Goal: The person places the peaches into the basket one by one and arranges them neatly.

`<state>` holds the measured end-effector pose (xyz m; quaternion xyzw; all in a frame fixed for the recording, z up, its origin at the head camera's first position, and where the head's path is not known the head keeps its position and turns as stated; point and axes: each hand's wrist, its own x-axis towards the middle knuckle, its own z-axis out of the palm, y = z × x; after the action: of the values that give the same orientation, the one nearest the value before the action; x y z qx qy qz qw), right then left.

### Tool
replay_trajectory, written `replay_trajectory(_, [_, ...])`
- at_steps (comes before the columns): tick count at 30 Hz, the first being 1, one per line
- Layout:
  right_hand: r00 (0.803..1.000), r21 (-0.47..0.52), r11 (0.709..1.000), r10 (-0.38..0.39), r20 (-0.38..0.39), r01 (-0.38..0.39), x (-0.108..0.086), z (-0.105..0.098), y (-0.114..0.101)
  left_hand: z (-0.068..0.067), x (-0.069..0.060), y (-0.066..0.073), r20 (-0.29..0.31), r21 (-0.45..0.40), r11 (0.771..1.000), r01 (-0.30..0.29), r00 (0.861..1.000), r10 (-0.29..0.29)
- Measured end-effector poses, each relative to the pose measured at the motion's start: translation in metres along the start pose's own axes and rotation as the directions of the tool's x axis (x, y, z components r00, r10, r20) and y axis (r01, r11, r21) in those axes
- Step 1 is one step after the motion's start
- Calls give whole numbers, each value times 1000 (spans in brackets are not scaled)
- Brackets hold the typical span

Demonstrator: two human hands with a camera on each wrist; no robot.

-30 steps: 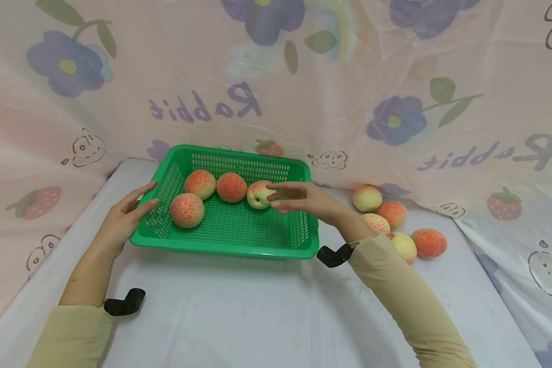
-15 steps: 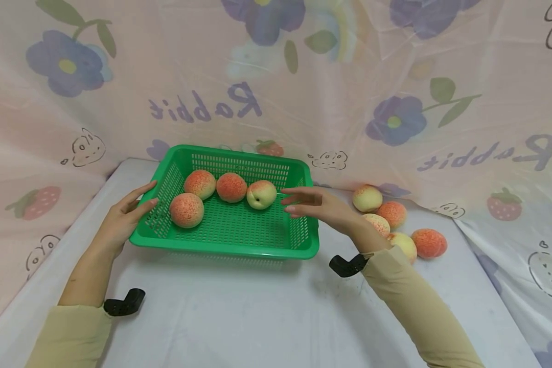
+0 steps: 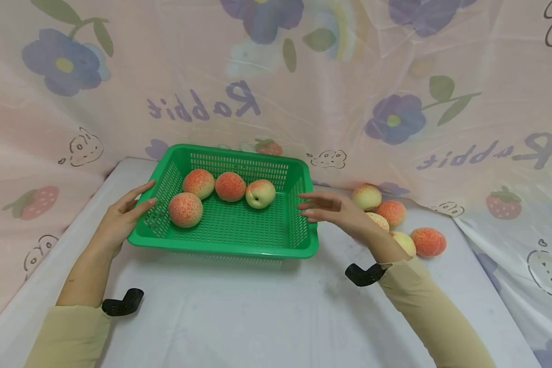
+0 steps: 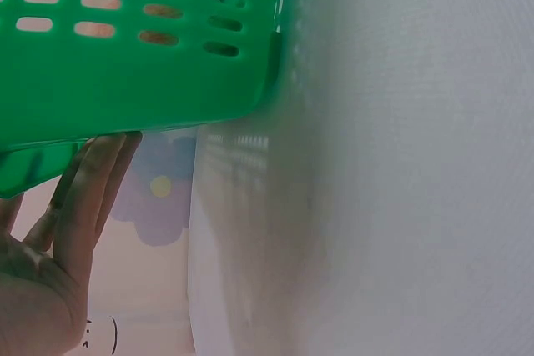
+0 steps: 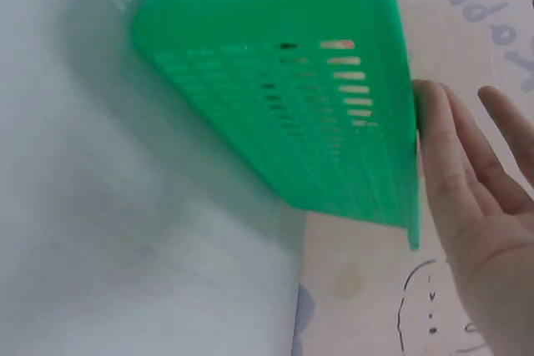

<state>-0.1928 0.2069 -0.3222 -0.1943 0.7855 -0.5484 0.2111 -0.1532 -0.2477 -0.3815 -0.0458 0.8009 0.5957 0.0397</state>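
A green plastic basket point(image 3: 225, 250) with slotted walls stands on the white cloth. Inside it, toward the left and back, lie a few peaches, among them a yellowish one point(image 3: 260, 194) and a red-speckled one point(image 3: 185, 210). My left hand point(image 3: 117, 220) touches the basket's left rim with extended fingers and thumb. In the left wrist view, fingertips point(image 4: 104, 152) meet the green rim from outside. My right hand point(image 3: 336, 212) holds nothing, its fingers stretched over the basket's right rim; whether they touch it is unclear. The right wrist view shows those fingers point(image 5: 446, 156) beside the rim.
Several loose peaches, one of them reddish point(image 3: 429, 242), lie right of the basket, partly behind my right wrist. A printed curtain point(image 3: 276, 76) hangs close behind the basket. Black wrist devices, such as the right one point(image 3: 364, 275), stick out from both sleeves.
My right hand has drawn back rightward, from beside the yellowish peach inside the basket to its right rim. The left hand, basket and peaches have stayed in place.
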Motion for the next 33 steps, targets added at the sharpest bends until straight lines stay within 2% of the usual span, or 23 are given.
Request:
replay_trajectory(7, [999,4,1000,14,-39,-14,-14,-9,5,1,-1,0,1,-2,1000,6,1000,-6])
replay_trajectory(14, [989,-61,993,90,-121,-98,-29,-20,13,0,-1,0,-4,-2,1000,0,1000,0])
replay_trajectory(22, [971,-14,987,155,-183,-160,-43,-26,30,0,-1,0,-10,-8,1000,-7,1000,7])
replay_trajectory(29, [953,52,991,132,-271,-122,-50,-28,47,0,-1,0,-7,-6,1000,-7,1000,7])
replay_trajectory(33, [932,54,996,84,-352,-69,-52,-25,55,0,0,0,-7,-4,1000,-9,1000,9])
